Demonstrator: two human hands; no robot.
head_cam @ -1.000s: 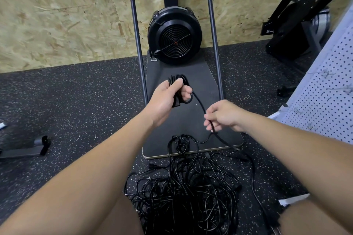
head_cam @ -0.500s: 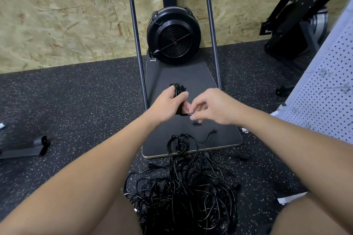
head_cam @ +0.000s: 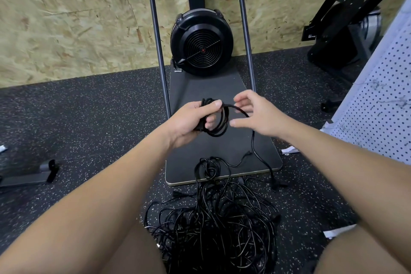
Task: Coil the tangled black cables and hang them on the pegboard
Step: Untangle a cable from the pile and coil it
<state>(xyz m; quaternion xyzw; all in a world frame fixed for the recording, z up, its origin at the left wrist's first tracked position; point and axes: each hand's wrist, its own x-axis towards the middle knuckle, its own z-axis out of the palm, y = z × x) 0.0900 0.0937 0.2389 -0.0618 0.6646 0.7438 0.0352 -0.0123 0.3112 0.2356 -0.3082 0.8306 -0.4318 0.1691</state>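
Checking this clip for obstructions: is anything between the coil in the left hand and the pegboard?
Nothing visible blocks it. The left hand grips the coil in open air; the pegboard stands to the right, with only the right hand on that side.

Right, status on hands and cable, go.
Left hand grips the coil. Right hand open, guiding the free strand. Tangled pile on the floor. Pegboard at right, nothing hung.
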